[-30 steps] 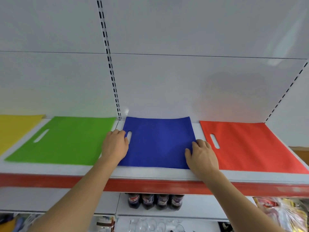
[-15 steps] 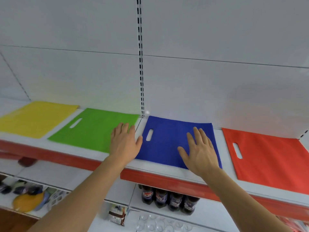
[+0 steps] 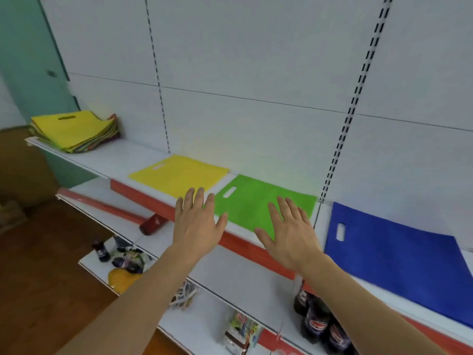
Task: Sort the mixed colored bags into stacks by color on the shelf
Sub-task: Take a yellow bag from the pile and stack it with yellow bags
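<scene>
A white shelf point(image 3: 120, 157) with a red front strip carries flat bags side by side: a yellow bag point(image 3: 179, 175), a green bag point(image 3: 258, 203) and a blue bag point(image 3: 394, 257). At the shelf's far left end lies a mixed pile of bags point(image 3: 76, 131) with a yellow one on top. My left hand point(image 3: 197, 226) hovers open in front of the shelf edge, between the yellow and green bags. My right hand point(image 3: 289, 231) is open too, spread in front of the green bag's near right corner. Neither hand holds anything.
Lower shelves hold dark soda bottles point(image 3: 317, 321), snack packets point(image 3: 240, 331), small bottles point(image 3: 102, 252) and a red roll point(image 3: 107, 208). A teal wall point(image 3: 28, 60) and brown floor point(image 3: 38, 278) lie to the left. Slotted uprights point(image 3: 355, 98) run up the white back panel.
My view has swung left, bringing the mixed pile into sight and losing the red bag. Both hands have left the blue bag and moved left, now open near the green bag.
</scene>
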